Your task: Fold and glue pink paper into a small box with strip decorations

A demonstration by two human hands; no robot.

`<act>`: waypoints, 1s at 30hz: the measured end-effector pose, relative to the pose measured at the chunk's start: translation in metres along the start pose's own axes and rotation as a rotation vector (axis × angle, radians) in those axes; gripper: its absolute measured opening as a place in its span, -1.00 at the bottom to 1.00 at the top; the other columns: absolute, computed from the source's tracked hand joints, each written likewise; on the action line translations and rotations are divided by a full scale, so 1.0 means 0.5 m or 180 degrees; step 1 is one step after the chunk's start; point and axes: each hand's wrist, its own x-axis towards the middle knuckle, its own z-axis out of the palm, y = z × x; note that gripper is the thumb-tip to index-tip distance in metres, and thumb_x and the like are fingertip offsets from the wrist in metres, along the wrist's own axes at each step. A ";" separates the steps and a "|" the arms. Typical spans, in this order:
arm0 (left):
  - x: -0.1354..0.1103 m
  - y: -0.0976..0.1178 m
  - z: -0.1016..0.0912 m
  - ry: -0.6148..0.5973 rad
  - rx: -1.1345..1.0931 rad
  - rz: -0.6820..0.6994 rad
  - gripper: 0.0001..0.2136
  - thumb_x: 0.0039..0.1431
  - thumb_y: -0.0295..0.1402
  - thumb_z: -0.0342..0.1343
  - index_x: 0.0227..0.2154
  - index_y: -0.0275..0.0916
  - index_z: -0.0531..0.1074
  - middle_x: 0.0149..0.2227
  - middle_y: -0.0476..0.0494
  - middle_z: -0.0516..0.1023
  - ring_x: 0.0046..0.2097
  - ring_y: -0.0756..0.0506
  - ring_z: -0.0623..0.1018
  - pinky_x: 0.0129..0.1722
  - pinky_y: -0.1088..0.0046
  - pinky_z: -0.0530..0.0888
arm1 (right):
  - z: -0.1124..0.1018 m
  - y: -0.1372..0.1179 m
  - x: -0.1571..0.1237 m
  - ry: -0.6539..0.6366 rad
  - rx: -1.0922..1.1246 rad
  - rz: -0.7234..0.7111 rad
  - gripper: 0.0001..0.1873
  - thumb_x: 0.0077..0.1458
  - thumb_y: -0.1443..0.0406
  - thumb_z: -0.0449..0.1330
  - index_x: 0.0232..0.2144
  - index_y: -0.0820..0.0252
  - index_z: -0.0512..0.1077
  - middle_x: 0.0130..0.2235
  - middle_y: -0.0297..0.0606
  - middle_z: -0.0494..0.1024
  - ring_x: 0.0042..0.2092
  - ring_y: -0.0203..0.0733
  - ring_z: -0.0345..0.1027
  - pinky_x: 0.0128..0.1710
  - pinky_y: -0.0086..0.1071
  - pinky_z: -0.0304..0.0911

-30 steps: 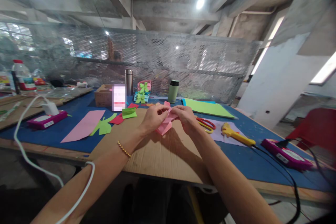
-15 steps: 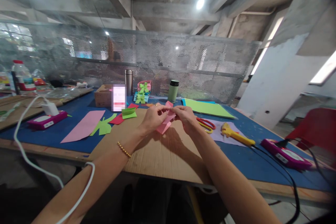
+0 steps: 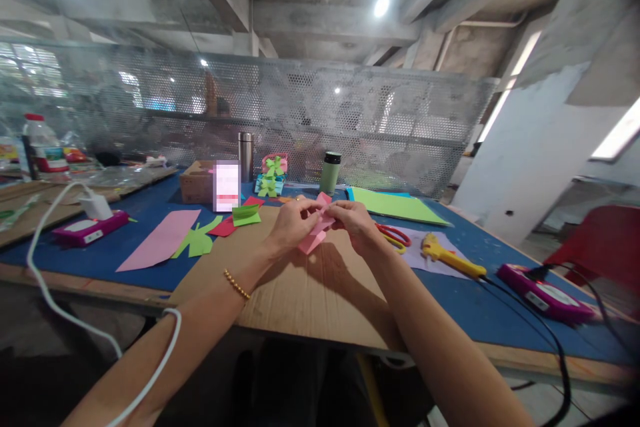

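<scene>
Above a sheet of brown cardboard (image 3: 310, 300), a folded piece of pink paper (image 3: 315, 241) is pinched between my two hands. My left hand (image 3: 293, 223) grips its left side with thumb and fingers. On the other side, the fingertips of my right hand (image 3: 353, 221) close on its upper right part. My fingers hide some of the folds. Left of the cardboard lie a flat pink sheet (image 3: 159, 240) and a cut light-green paper shape (image 3: 199, 240). A folded green paper (image 3: 246, 215) rests by red paper (image 3: 224, 227).
Scissors (image 3: 395, 235) and a yellow glue gun (image 3: 450, 257) lie to the right on pale paper. Green sheets (image 3: 400, 205), a green tumbler (image 3: 331, 173), a steel flask (image 3: 245, 157) and a cardboard box (image 3: 196, 183) stand farther back. A white cable (image 3: 170, 347) crosses my left forearm.
My right fingers have shifted very slightly on the pink paper. Both hands otherwise stay in place, and the things on the table have not moved.
</scene>
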 end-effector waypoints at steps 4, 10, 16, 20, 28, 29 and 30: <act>-0.001 -0.001 0.001 -0.0021 0.0060 0.0049 -0.81 0.13 -0.50 0.16 -0.23 -0.24 0.61 -0.38 -0.05 0.53 -0.39 0.01 0.44 -0.37 0.50 0.40 | 0.002 0.002 0.004 0.0108 -0.0068 0.0094 -0.83 -0.26 0.28 0.31 -0.73 0.20 0.41 -0.69 -0.32 0.41 -0.61 -0.35 0.26 -0.60 -0.44 0.04; -0.001 -0.004 0.005 0.0006 0.0094 0.0098 -0.81 0.13 -0.51 0.15 -0.24 -0.24 0.61 -0.38 -0.06 0.54 -0.40 0.01 0.43 -0.37 0.49 0.38 | 0.004 0.000 0.004 0.0154 -0.0102 0.0167 -0.87 -0.25 0.32 0.27 -0.70 0.22 0.40 -0.65 -0.29 0.46 -0.62 -0.36 0.28 -0.60 -0.46 0.05; -0.001 -0.005 0.006 0.0019 0.0017 0.0053 -0.83 0.13 -0.49 0.17 -0.25 -0.24 0.61 -0.40 -0.05 0.54 -0.39 0.00 0.44 -0.37 0.49 0.39 | 0.002 -0.002 0.001 0.0155 -0.0156 0.0159 -0.85 -0.26 0.31 0.27 -0.71 0.21 0.38 -0.68 -0.33 0.42 -0.61 -0.36 0.26 -0.59 -0.47 0.05; -0.001 -0.008 0.008 0.0019 -0.0091 0.0011 -0.84 0.13 -0.49 0.18 -0.26 -0.24 0.62 -0.41 -0.06 0.54 -0.38 0.00 0.45 -0.38 0.50 0.38 | 0.005 -0.001 0.001 0.0200 -0.0234 0.0189 -0.86 -0.25 0.31 0.25 -0.70 0.21 0.37 -0.70 -0.36 0.39 -0.62 -0.38 0.20 -0.60 -0.48 0.04; -0.005 -0.007 0.018 -0.0001 -0.0063 -0.0087 -0.86 0.10 -0.52 0.19 -0.30 -0.25 0.61 -0.40 -0.05 0.55 -0.40 0.01 0.45 -0.38 0.50 0.37 | 0.012 -0.006 -0.001 0.0358 -0.0406 0.0399 -0.88 -0.28 0.37 0.18 -0.71 0.19 0.29 -0.72 -0.39 0.36 -0.65 -0.38 0.20 -0.63 -0.51 0.05; -0.006 -0.006 0.019 -0.0016 -0.0064 -0.0087 -0.86 0.10 -0.52 0.19 -0.30 -0.25 0.61 -0.40 -0.05 0.56 -0.40 0.01 0.45 -0.38 0.50 0.37 | 0.012 -0.007 -0.001 0.0363 -0.0415 0.0427 -0.88 -0.28 0.38 0.18 -0.71 0.19 0.28 -0.72 -0.39 0.36 -0.65 -0.38 0.21 -0.64 -0.51 0.05; -0.006 -0.005 0.019 -0.0029 -0.0061 -0.0083 -0.86 0.10 -0.52 0.19 -0.29 -0.25 0.61 -0.39 -0.05 0.56 -0.40 0.02 0.45 -0.38 0.50 0.37 | 0.013 -0.008 -0.002 0.0364 -0.0420 0.0455 -0.88 -0.28 0.38 0.18 -0.70 0.18 0.28 -0.72 -0.39 0.36 -0.65 -0.37 0.22 -0.64 -0.51 0.05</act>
